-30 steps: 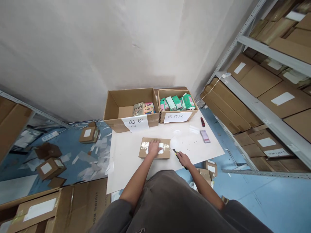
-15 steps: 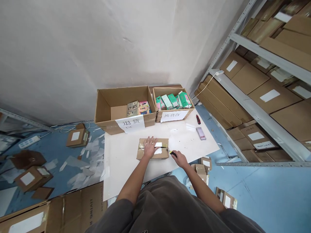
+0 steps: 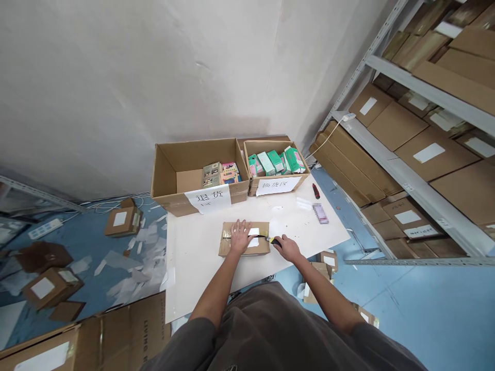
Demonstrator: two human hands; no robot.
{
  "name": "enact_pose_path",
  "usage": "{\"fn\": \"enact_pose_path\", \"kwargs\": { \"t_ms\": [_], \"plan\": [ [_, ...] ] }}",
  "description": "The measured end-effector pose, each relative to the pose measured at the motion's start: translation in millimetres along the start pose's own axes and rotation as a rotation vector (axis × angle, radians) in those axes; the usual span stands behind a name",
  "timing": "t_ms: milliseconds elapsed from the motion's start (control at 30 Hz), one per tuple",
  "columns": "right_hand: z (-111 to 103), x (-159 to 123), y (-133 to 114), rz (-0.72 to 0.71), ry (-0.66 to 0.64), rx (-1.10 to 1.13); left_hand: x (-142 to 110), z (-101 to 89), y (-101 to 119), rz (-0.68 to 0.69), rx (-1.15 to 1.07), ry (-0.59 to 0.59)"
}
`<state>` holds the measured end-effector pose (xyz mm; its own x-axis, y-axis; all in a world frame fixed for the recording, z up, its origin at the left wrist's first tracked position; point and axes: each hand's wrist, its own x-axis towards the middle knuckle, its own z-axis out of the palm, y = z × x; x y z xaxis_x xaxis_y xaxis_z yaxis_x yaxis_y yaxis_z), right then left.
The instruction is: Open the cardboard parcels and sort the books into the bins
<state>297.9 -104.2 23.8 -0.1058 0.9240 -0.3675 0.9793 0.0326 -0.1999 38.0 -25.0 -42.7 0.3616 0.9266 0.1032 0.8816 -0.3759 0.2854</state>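
Note:
A small cardboard box [image 3: 263, 250] with a white label lies on the white table [image 3: 193, 257] in front of me. My left hand [image 3: 240, 238] rests flat on its top, fingers spread. A dark slit runs along the middle of the lid, passing under that hand. At the box's right edge, my right hand [image 3: 289, 249] is closed around a yellow-and-black utility knife [image 3: 275, 241]. The knife's tip meets the right end of the slit; how deep the blade sits I cannot tell.
Behind stand a large open carton [image 3: 166, 198] with several small boxes and a smaller carton [image 3: 253, 186] holding green boxes. A red-and-black cutter [image 3: 316, 191] lies at the table's right. Shelving [image 3: 410, 180] flanks the right; paper scraps [image 3: 143, 263] litter the floor at left.
My right hand has risen slightly and the knife's handle lies flatter, its tip still at the box's right edge. My left hand stays pressed on the lid.

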Motion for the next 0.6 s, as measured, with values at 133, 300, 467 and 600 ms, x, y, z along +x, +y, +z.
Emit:
{"fn": "enact_pose_path", "kwargs": {
  "t_ms": [133,300,467,600],
  "plan": [
    [8,8,-5,-0.021,-0.007,-0.084,0,2.4,-1,0.000,-0.001,-0.001],
    [-18,18,40,0.241,0.058,-0.116,0,4.9,-3,0.009,0.014,0.014],
    [-35,11,95,0.303,0.123,0.077,1,5.8,-3,-0.002,0.020,0.002],
    [31,7,51,0.270,0.150,0.542,-1,5.0,2,-0.042,0.028,-0.022]
  ]
}}
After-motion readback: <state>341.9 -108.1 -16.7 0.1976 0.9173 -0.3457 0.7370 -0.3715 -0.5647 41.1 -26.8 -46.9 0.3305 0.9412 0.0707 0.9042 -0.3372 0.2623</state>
